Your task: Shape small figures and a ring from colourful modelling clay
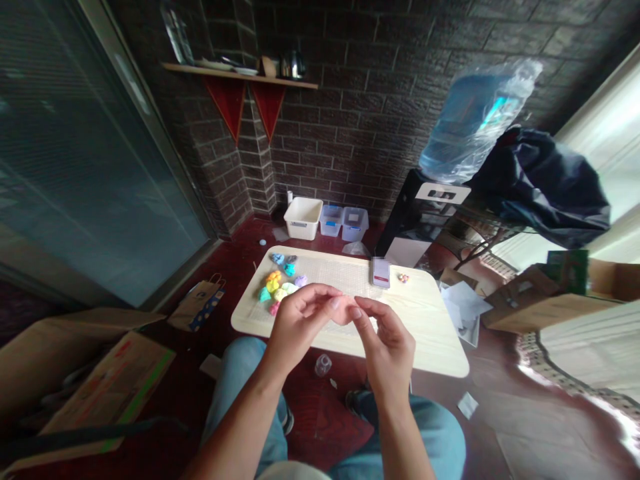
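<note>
1. Nearest the camera, the left forearm (235,427) and right forearm (405,433) rise from the bottom edge, above knees in blue jeans (430,443).
2. The left hand (300,327) and right hand (387,347) meet in front of the body, raised above the counter (425,340). Both are closed in a fingertip pinch on a small pale lump (343,312), apparently modelling clay. Held up between them, it can likely be worked from both sides.
3. That pale lump sits between the fingertips, over the counter's near half. The fingers hide part of it, so its exact shape is hard to tell.
4. At 11 o'clock from the hands, coloured clay lumps (280,283) in blue, teal, lilac, yellow, orange, green and pink lie grouped on the counter, probably to keep them within easy reach.
5. At 1 o'clock, a grey phone (381,272) with a red band lies on the counter, a tiny multicoloured piece (403,278) just beside it.
6. Below the counter's near edge, a small clear cup (323,365) stands on the floor (325,427).
7. Farther out at 12 o'clock, a white bin (303,218) and two clear plastic tubs (343,222) stand against a brick wall (380,133). Cardboard boxes lie at 8 (95,380) and 3 o'clock (545,300).
</note>
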A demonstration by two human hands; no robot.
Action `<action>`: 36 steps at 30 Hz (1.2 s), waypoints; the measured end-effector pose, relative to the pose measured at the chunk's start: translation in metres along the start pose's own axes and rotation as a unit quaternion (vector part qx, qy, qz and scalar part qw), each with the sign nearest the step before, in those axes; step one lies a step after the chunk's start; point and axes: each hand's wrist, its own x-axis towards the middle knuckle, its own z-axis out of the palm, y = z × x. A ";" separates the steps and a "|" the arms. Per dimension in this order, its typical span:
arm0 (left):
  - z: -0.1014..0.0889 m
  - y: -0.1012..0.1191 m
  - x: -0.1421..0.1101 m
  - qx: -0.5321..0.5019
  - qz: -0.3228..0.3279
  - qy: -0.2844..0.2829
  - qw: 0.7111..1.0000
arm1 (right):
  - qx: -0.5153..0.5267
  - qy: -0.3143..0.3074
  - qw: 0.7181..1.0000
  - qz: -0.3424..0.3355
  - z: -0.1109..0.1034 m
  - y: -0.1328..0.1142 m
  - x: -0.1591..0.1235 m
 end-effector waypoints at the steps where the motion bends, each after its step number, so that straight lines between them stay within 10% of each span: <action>1: 0.000 0.001 0.000 0.005 0.004 -0.002 1.000 | -0.005 0.000 1.000 0.000 -0.001 -0.001 0.000; 36: 0.003 0.001 0.001 -0.009 -0.002 -0.032 0.999 | -0.004 -0.065 0.998 -0.023 -0.004 -0.007 0.005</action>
